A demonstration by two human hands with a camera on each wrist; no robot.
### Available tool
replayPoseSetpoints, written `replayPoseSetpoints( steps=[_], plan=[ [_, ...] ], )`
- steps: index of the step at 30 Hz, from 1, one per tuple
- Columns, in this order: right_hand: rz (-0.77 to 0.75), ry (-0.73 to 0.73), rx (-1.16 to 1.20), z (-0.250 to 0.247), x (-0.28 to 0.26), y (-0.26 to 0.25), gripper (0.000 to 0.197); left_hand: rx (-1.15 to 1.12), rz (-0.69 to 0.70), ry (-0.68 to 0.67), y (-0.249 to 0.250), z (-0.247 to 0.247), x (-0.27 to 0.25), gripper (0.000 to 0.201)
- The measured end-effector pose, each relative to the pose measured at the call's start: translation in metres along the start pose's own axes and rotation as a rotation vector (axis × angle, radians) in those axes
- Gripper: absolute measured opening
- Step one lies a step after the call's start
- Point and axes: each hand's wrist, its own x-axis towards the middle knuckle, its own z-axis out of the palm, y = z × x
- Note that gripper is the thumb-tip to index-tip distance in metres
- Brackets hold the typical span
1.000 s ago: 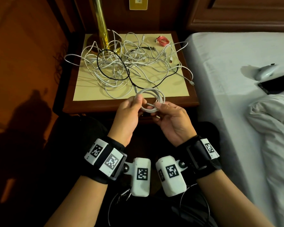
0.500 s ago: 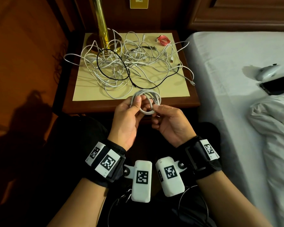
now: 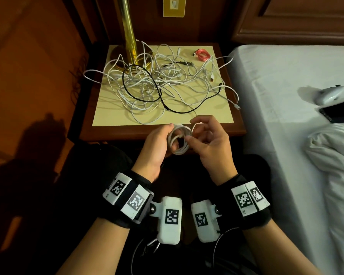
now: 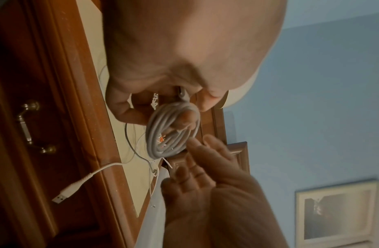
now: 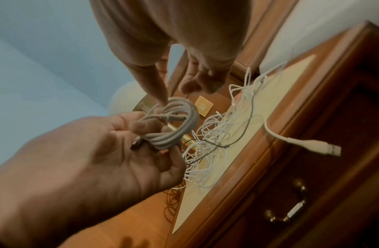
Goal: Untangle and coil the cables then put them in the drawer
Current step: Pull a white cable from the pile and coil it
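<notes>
I'm gripping the coiled white cable [image 3: 179,140] in my left hand [image 3: 157,143], just off the tabletop [image 3: 115,132] front edge; my right hand [image 3: 211,147] is touching it with loosely spread fingers.

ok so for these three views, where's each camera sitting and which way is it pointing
Head: worn on the head, looking down at the nightstand, the tangled cables and both hands and wrists.
Left wrist: looks along the left hand at the white coil; right fingers enter from below.
Right wrist: looks along the right hand at the coil, which the left hand grips.
All three share the coil; both wrist views show the drawer handle.
</notes>
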Motion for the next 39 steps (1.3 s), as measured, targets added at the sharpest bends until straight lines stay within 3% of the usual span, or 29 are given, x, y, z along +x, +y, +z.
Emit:
replayPoseSetpoints(
  steps=[6, 15, 24, 29, 35, 39],
  plan=[
    [-0.21, -0.024, -0.272, 0.005, 0.003, 0.004, 0.024, 0.116, 0.001, -0.012, 0.001, 0.006, 0.002, 0.034],
    [-0.286, -0.073, -0.28, 0.01, 0.001, 0.009, 0.011, 0.187, -0.043, -0.121, 0.0, -0.006, 0.005, 0.032],
    [-0.388, -0.076, -0.295, 0.011, -0.006, 0.006, 0.013, 0.261, -0.029, -0.073, -0.009, -0.009, 0.005, 0.018],
    [-0.307, -0.001, -0.275, 0.006, -0.007, 0.004, 0.015, 0.265, 0.057, -0.147, -0.014, -0.014, 0.005, 0.025],
    [0.014, 0.051, -0.109, 0.0, -0.004, 0.008, 0.013, 0.304, 0.135, -0.183, -0.015, -0.021, 0.002, 0.027],
    [-0.023, 0.109, -0.155, 0.003, -0.009, 0.009, 0.015, 0.331, 0.171, -0.181, -0.016, -0.018, 0.004, 0.024]
  ],
)
